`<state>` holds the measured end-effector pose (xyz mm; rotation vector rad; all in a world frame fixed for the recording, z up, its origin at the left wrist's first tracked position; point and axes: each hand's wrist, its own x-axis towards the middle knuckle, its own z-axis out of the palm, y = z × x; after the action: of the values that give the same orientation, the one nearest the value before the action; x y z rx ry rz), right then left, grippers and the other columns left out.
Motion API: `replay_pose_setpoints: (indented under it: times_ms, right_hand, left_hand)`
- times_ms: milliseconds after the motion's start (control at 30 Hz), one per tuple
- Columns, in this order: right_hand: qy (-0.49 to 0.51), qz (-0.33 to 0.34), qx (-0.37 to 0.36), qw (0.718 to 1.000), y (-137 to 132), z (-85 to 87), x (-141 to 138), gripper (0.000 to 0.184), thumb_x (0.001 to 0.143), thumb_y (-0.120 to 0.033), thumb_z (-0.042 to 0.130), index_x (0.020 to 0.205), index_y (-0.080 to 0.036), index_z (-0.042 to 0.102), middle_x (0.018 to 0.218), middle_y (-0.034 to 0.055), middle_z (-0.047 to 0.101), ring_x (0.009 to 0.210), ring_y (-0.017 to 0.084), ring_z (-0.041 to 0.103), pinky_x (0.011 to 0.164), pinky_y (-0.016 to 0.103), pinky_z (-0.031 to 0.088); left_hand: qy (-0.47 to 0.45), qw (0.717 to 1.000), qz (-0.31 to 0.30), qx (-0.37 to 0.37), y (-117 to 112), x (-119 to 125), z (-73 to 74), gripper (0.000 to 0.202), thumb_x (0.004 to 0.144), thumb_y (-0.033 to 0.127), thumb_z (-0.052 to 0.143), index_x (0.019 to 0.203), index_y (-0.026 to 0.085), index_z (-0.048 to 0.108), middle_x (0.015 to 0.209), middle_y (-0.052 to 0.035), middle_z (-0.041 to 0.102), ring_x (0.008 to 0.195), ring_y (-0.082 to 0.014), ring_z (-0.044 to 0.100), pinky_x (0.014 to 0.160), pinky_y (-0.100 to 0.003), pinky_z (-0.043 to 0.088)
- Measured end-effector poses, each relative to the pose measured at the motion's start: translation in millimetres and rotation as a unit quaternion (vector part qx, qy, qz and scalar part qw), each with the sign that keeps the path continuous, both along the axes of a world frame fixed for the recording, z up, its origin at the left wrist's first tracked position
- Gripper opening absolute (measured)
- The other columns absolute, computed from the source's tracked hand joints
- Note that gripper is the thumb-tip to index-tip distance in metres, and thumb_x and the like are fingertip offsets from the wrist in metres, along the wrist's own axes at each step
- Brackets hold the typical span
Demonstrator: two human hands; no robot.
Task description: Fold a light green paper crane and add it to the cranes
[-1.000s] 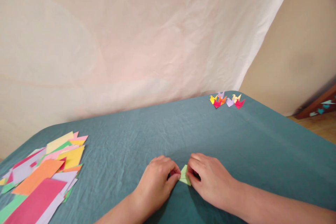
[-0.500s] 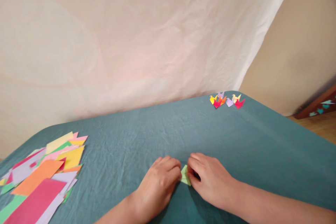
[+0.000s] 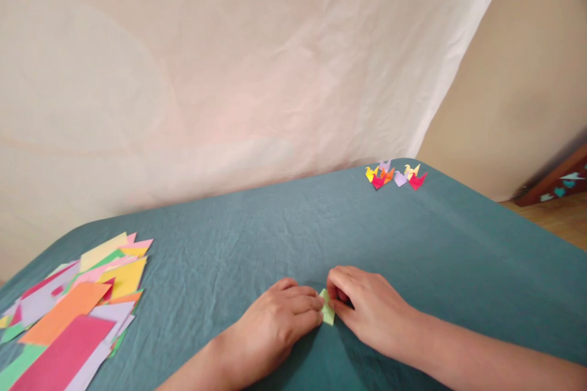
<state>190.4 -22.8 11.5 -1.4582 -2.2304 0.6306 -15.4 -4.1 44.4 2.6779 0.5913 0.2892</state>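
A small folded piece of light green paper [image 3: 328, 311] lies on the table between my two hands, low in the head view. My left hand [image 3: 284, 317] rests palm down, with its closed fingertips pressing the paper's left edge. On the other side, my right hand [image 3: 364, 302] pinches the paper's upper right part between thumb and fingers. Fingertips on both sides cover some of the paper, so its full shape is hidden.
Loose coloured paper sheets [image 3: 68, 354] are heaped at the left of the dark green cloth-covered table [image 3: 220, 250]. Several small origami birds [image 3: 398, 178] stand near the far right corner. A pale hanging sheet [image 3: 229, 73] rises behind the table's back edge.
My left hand's fingers have straightened and slid slightly right over the green paper. Less of the paper's left side shows. The right hand has barely moved, still pinching.
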Motion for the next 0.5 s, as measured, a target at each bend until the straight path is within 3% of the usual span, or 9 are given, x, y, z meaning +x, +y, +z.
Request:
replay_pose_setpoints:
  times_ms: [333,500]
  right_hand:
    - [0.023,0.018,-0.008,1.000,3,-3.1,5,0.015,0.079,-0.007,0.058,0.079,-0.021,0.062,0.075,-0.0042,0.060,0.071,0.010,0.055,0.063,0.020,0.034]
    - [0.007,0.053,0.014,0.998,4,7.3,14,0.026,0.086,-0.005,0.049,0.087,-0.024,0.067,0.081,-0.0022,0.061,0.076,0.011,0.056,0.066,0.022,0.036]
  left_hand:
    - [-0.019,0.999,-0.029,0.005,5,-2,-10.0,0.028,0.094,0.014,0.039,0.114,0.021,0.057,0.103,-0.0065,0.067,0.098,-0.0186,0.060,0.087,-0.032,0.043]
    - [0.004,1.000,-0.028,0.013,4,-1,-6.8,0.027,0.094,0.015,0.041,0.115,0.022,0.057,0.105,-0.0054,0.067,0.100,-0.0189,0.059,0.088,-0.032,0.042]
